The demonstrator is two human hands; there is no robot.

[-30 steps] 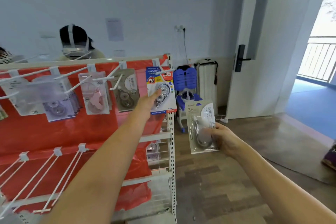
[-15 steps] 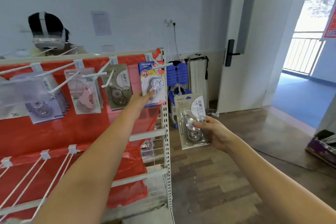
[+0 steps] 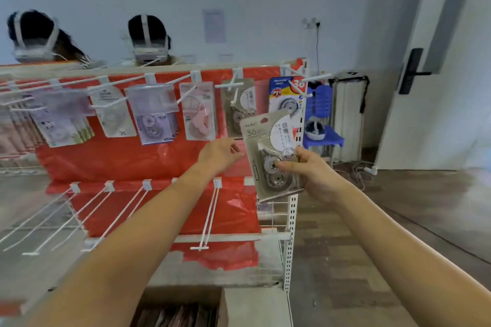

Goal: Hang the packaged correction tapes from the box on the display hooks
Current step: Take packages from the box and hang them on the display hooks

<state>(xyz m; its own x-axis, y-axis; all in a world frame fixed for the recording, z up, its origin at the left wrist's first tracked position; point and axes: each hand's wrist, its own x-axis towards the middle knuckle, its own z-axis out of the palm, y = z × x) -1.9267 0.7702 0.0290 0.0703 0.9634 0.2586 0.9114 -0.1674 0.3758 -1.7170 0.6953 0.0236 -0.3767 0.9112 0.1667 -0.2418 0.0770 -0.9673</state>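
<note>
- Right hand (image 3: pixel 316 178) is gripping a grey pack (image 3: pixel 271 156) at centre right of the frame: thumb is lying across the front blister, fingers are curling round the pack's right edge and back.
- Grey pack is standing upright, slightly tilted, in front of the rack's right post (image 3: pixel 291 220); "36" is showing on its card; it is not on a hook.
- Left hand (image 3: pixel 220 152) is hovering just left of the grey pack, fingers loosely curled, holding nothing; cannot tell if the fingertips are touching the pack's edge.
- Top rail (image 3: pixel 164 70) is running across the upper half of the frame with white hooks (image 3: pixel 231 85) sticking out toward the camera.
- Hanging on it, left to right: purple packs (image 3: pixel 152 114), a pink pack (image 3: pixel 199 111), a grey hung pack (image 3: pixel 237 106), a blue pack (image 3: pixel 285 95) at the far right, partly behind the held one.
- More packs are hanging at the far left, too blurred to tell apart.
- Lower hooks (image 3: pixel 210 218) are hanging bare at centre left, over the red backing (image 3: pixel 119 159).
- Box (image 3: pixel 180 313) is sitting at the bottom centre, pinkish packs showing inside, blurred.
- 2 people in headsets are showing behind the rack, upper left.
- Blue chair (image 3: pixel 322 135) is standing right of the rack.
</note>
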